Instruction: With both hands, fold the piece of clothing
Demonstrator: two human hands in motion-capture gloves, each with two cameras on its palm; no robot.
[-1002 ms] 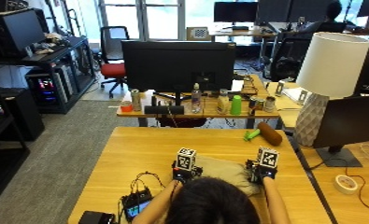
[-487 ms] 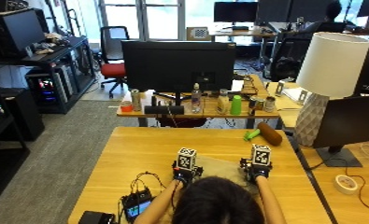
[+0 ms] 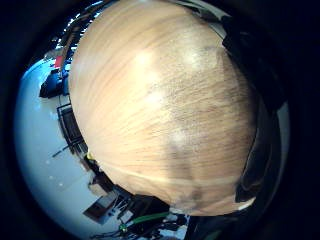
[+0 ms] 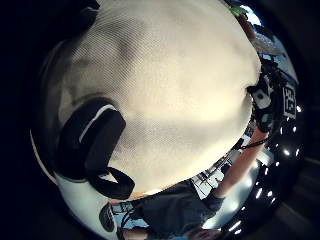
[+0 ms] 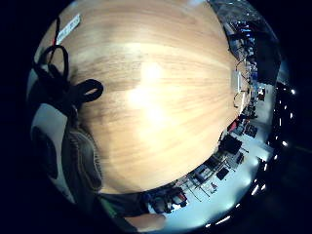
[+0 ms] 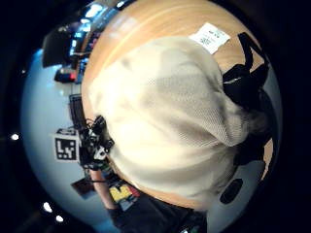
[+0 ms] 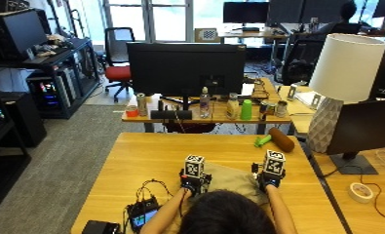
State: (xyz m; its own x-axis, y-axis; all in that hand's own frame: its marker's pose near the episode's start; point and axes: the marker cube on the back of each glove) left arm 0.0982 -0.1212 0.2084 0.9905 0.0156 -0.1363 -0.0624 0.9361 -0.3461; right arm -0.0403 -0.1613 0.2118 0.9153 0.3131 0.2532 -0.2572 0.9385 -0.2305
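A beige garment point(image 7: 229, 178) lies on the wooden table point(image 7: 160, 151) right in front of the person. My left hand point(image 7: 191, 184) is at its left edge and my right hand point(image 7: 267, 183) at its right edge. In the left thumb side palm view the cloth point(image 4: 170, 85) fills the picture, and my thumb point(image 4: 95, 145) is curled against it. The right thumb side palm view shows the garment point(image 6: 165, 111) bunched up toward my fingers, with a white label point(image 6: 209, 36) near its edge. A fold of cloth point(image 5: 83, 156) shows beside bare table point(image 5: 156, 87).
A brown roll point(image 7: 281, 139) and a green object point(image 7: 262, 141) lie at the table's far right. A black device with cables point(image 7: 143, 214) sits near the front left. A lamp point(image 7: 338, 87) and a tape roll point(image 7: 360, 191) are on the desk to the right.
My right hand has shifted slightly left and a little away from the person. The left hand has barely moved.
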